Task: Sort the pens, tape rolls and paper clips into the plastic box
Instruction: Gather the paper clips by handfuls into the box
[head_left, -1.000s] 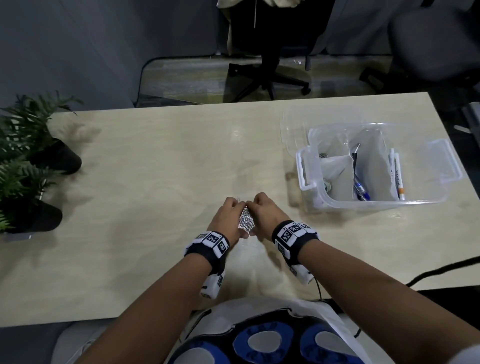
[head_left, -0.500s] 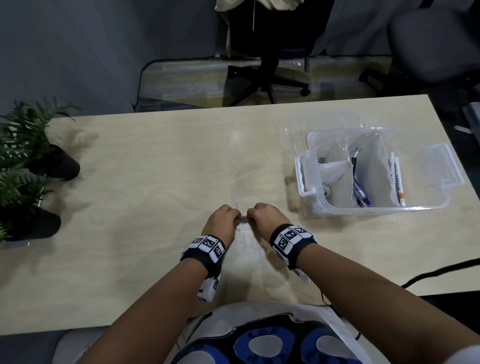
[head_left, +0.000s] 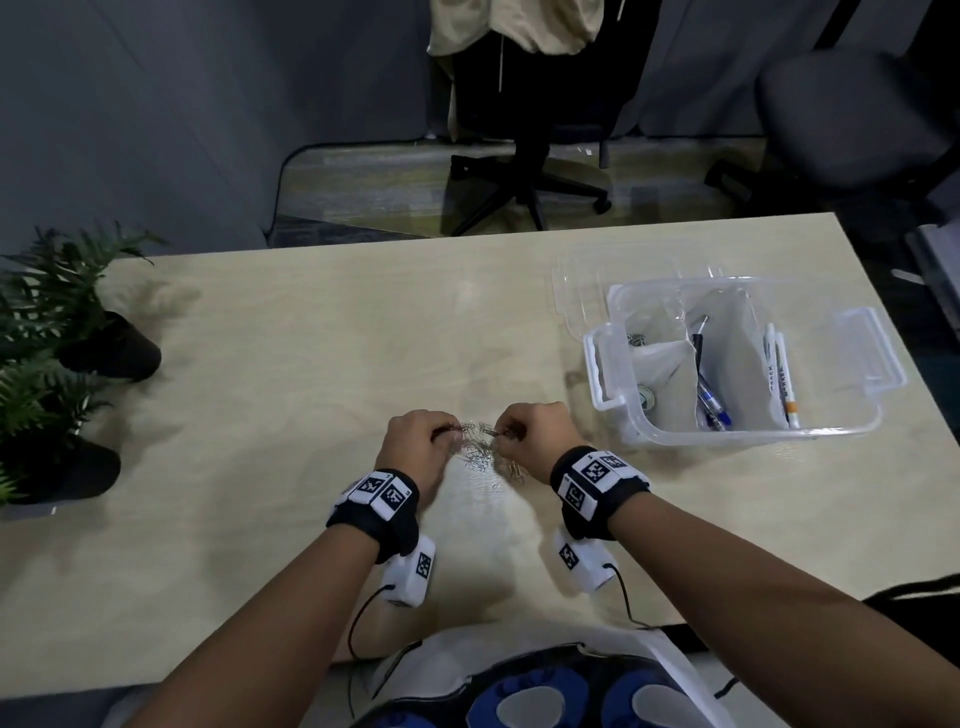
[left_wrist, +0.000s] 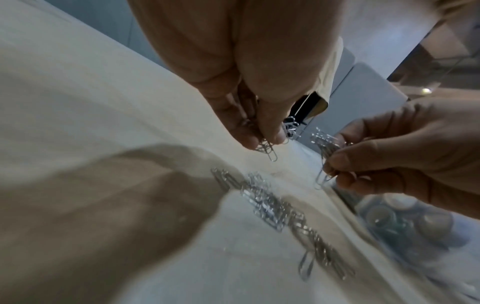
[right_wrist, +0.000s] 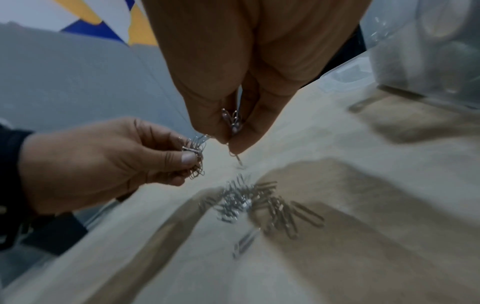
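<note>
My left hand (head_left: 444, 434) and right hand (head_left: 506, 431) hover close together over the middle of the pale wooden table (head_left: 291, 374). Each pinches a small bunch of silver paper clips between thumb and fingers: the left-hand bunch (left_wrist: 265, 144), the right-hand bunch (right_wrist: 232, 123). Several loose paper clips (head_left: 480, 460) lie on the table under and between the hands. The clear plastic box (head_left: 753, 436) stands to the right, with blue pens (head_left: 709, 397), a white marker (head_left: 782, 379), a tape roll (head_left: 647, 399) and some clips (head_left: 638, 340) in its compartments.
Two potted plants (head_left: 62, 332) stand at the table's left edge. A clear lid (head_left: 623, 280) lies behind the box. Office chairs (head_left: 524, 130) stand beyond the far edge. A black cable (head_left: 909, 592) runs off the near right corner.
The hands, which held one shiny clump of clips together, have drawn slightly apart. The clump has split, and several clips now lie loose on the table.
</note>
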